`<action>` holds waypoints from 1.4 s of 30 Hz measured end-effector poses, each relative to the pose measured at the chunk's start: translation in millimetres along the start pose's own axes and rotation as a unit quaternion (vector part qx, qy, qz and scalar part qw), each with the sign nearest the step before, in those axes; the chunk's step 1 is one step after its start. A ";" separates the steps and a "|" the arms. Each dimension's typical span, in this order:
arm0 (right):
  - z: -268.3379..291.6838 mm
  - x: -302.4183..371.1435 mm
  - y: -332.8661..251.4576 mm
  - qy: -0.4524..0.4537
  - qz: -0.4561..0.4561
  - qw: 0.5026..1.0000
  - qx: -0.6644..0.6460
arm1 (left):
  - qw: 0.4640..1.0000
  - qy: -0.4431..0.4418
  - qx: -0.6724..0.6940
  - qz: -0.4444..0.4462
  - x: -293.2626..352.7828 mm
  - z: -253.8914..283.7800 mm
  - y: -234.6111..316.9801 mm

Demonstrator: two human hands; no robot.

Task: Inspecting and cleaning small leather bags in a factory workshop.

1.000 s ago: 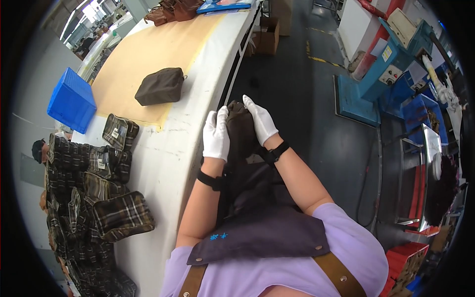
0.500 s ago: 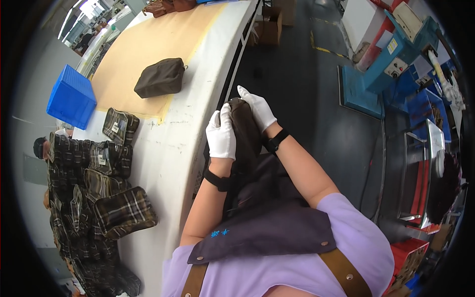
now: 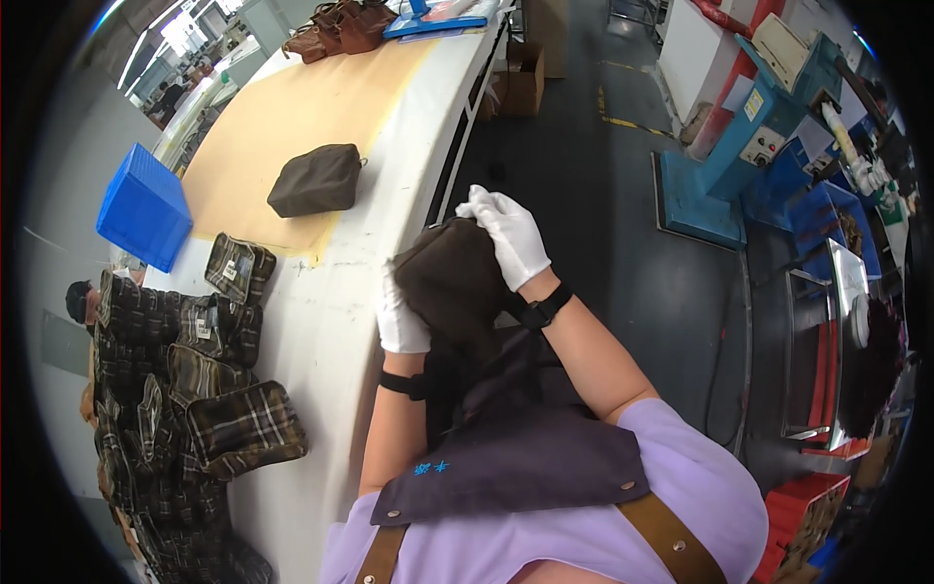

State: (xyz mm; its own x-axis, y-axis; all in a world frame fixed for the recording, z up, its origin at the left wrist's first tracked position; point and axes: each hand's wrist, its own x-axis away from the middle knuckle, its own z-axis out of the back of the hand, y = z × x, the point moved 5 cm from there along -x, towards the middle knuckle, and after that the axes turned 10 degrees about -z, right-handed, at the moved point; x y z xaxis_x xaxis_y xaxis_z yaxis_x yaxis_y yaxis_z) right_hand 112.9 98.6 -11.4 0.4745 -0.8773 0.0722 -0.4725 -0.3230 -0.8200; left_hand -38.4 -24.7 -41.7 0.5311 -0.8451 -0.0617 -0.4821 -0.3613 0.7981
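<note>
Both gloved hands clasp a dark brown pouch [image 3: 452, 282] held up just off the white surface's [image 3: 321, 321] edge: the left hand [image 3: 401, 316] supports its side, the right hand [image 3: 508, 234] presses over its top, seemingly shaping it. A finished-looking brown pouch [image 3: 316, 180] lies beyond on tan paper [image 3: 292, 107].

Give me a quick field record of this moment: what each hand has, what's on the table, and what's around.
left hand: white glove, black wristband, gripping the left side of the dark brown pouch
right hand: white glove, black wristband, pressing on the pouch's top right
pouch position: held up off the white table, beside its edge
on table: second brown pouch on tan sheet; plaid pouches piled at left; blue crate
far end: brown bags
floor right: blue machine
</note>
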 end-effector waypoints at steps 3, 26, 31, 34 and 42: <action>-33.7 10.5 -12.9 -0.031 0.085 0.983 0.157 | 0.986 -0.042 -0.149 -0.066 6.3 31.1 4.8; -45.2 49.7 -4.1 -0.029 0.086 0.912 0.399 | 0.962 0.157 0.124 -0.186 -51.6 21.9 157.5; -29.9 9.4 -38.1 -0.039 0.043 0.988 0.144 | 0.948 0.184 0.197 -0.168 -112.2 71.6 156.9; -30.6 -61.1 -63.8 -0.081 0.089 0.965 0.231 | 0.945 0.175 0.228 -0.157 -138.5 93.3 143.4; -110.7 -229.9 11.5 -0.120 -0.143 0.856 0.482 | 0.955 0.231 0.147 -0.111 -183.9 128.4 106.8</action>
State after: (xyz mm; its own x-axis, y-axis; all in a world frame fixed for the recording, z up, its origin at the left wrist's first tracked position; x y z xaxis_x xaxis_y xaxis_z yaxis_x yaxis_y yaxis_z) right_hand -83.9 257.3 25.5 0.6624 -0.6753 0.3243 0.4661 0.0325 -0.8842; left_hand -277.1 41.5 -22.0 0.8607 -0.4960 0.1151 -0.4611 -0.6635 0.5892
